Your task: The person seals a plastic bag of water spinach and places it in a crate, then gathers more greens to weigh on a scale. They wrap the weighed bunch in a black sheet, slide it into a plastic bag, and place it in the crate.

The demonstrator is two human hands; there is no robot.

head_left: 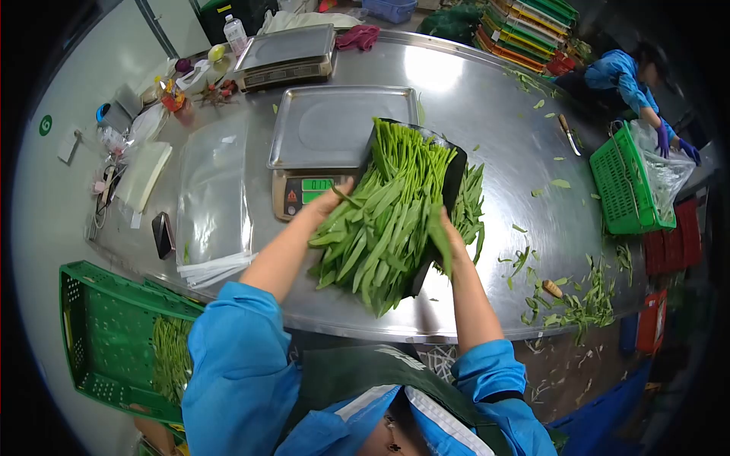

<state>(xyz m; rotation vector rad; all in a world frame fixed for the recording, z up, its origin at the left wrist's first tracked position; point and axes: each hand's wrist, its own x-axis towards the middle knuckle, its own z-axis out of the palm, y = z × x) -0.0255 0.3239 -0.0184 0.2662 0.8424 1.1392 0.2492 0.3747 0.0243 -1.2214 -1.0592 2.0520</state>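
A large bunch of leafy green stems [380, 220] lies on a black tray [456, 175], in front of the scale's metal pan [346, 125]. My left hand [332, 204] is at the left side of the bunch, its fingers partly hidden by leaves. On the right side my right hand [452, 237] is round the edge of the bunch, with a leaf over its fingers. More greens [470, 205] lie just beyond the black tray. The scale's lit display [317, 185] shows beside my left hand.
Clear plastic bags [215, 182] and a phone [163, 235] lie at the left. A green crate [114, 334] stands lower left. A knife [569, 134], loose leaves [582, 304] and a green basket [631, 182] are at the right, near another person [620, 76] in purple gloves.
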